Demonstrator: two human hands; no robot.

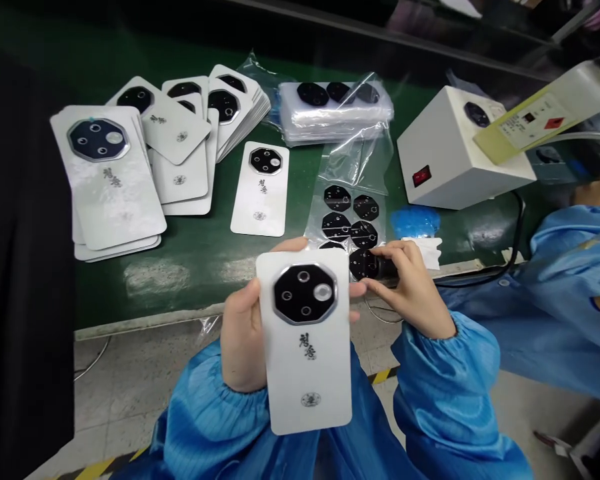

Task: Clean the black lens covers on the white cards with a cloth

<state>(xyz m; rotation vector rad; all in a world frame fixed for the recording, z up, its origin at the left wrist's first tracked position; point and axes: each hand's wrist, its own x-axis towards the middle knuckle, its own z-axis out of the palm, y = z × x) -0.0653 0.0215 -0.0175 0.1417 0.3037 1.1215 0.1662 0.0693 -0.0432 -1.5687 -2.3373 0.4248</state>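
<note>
My left hand [240, 333] grips a white phone back cover [305, 373] upright, its fingertips curling over the top edge. The cover has a black octagonal camera module [304, 293] with a silver rim and black Asian characters below it. My right hand [410, 290] pinches a short black cylindrical tool [383, 267] between thumb and fingers. The tool's tip rests on a clear plastic sheet [350, 213] of black octagonal lens pieces, right beside the cover. The cover hides the lowest row of that sheet.
On the green bench mat lie stacks of white covers [110, 180], a fanned stack [235, 107], and a bagged stack of black pieces [335, 113]. A white box [455, 150] has a red switch. A co-worker's blue sleeve [570, 267] enters at right.
</note>
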